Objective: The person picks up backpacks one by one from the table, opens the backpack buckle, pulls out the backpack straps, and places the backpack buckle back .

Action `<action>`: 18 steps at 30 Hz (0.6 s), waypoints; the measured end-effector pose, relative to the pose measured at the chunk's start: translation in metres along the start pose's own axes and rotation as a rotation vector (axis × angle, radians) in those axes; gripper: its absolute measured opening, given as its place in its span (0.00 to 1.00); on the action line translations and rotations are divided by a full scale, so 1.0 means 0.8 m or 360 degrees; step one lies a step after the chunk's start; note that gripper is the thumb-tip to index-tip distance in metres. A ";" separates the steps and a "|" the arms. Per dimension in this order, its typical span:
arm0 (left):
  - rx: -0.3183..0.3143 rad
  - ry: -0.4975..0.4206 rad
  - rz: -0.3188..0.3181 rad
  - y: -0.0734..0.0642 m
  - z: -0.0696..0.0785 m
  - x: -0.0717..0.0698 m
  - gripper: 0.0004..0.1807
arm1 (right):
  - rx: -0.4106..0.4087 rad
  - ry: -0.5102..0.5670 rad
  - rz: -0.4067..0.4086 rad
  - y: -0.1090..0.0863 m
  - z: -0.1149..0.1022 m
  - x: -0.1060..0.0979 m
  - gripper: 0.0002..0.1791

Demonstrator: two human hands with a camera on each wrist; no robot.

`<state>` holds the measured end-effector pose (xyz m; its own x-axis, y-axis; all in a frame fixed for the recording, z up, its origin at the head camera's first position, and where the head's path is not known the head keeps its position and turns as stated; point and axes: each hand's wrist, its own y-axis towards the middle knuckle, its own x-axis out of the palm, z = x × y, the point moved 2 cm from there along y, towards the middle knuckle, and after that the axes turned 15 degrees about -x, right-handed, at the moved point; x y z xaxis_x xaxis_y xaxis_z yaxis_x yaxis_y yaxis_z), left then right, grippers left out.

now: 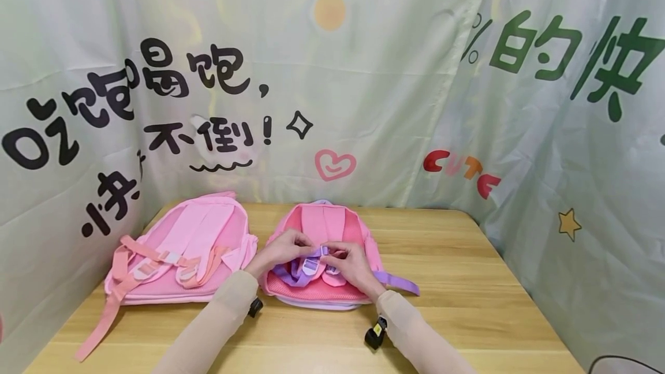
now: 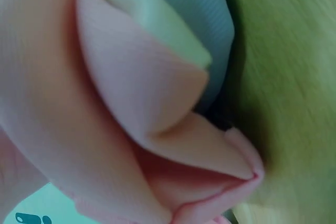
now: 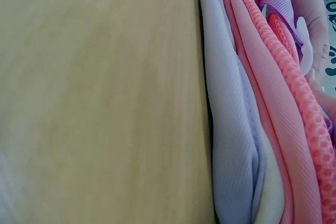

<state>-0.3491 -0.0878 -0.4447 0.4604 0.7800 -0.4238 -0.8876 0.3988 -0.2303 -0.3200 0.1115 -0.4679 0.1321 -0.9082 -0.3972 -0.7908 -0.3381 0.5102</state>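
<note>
A pink backpack (image 1: pixel 324 218) with lavender edging lies back panel up on the table. Over its middle, my left hand (image 1: pixel 283 251) pinches a purple strap (image 1: pixel 297 273) between thumb and fingers. Close beside it, my right hand (image 1: pixel 354 265) pinches the same strap at a small pale buckle (image 1: pixel 324 251). Below the hands sits a white strap adjuster (image 1: pixel 310 266), and a second adjuster is partly covered by the right hand. A loose purple strap end (image 1: pixel 402 283) sticks out at the right. In the right wrist view, the pink mesh panel (image 3: pixel 286 85) partly blocks the hands.
A lighter pink backpack (image 1: pixel 192 247) with orange-pink straps lies on the left, one strap end (image 1: pixel 96 333) trailing toward the table's front. The wooden table (image 1: pixel 457 305) extends to the right. Printed cloth (image 1: pixel 389 103) hangs behind and at both sides.
</note>
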 end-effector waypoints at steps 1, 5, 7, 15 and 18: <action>-0.0003 -0.0010 -0.0007 -0.001 0.000 0.000 0.07 | -0.0002 -0.0011 -0.0001 0.000 0.000 0.000 0.16; 0.0000 -0.0040 -0.0021 -0.003 0.001 0.000 0.07 | -0.0001 -0.0019 0.0005 0.000 0.001 0.000 0.16; 0.0009 -0.0042 -0.0016 -0.004 0.001 0.001 0.07 | -0.0001 -0.0029 0.0008 0.000 0.001 0.000 0.16; 0.0033 -0.0022 0.0049 -0.006 0.002 0.004 0.06 | -0.0002 -0.0100 0.0009 0.001 0.002 0.003 0.18; 0.0042 -0.0009 0.0083 -0.006 0.002 0.004 0.06 | 0.0006 -0.0085 0.0010 0.001 0.003 0.003 0.18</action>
<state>-0.3433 -0.0863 -0.4436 0.4135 0.8028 -0.4295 -0.9104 0.3700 -0.1850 -0.3217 0.1097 -0.4699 0.0949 -0.8959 -0.4341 -0.7938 -0.3312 0.5101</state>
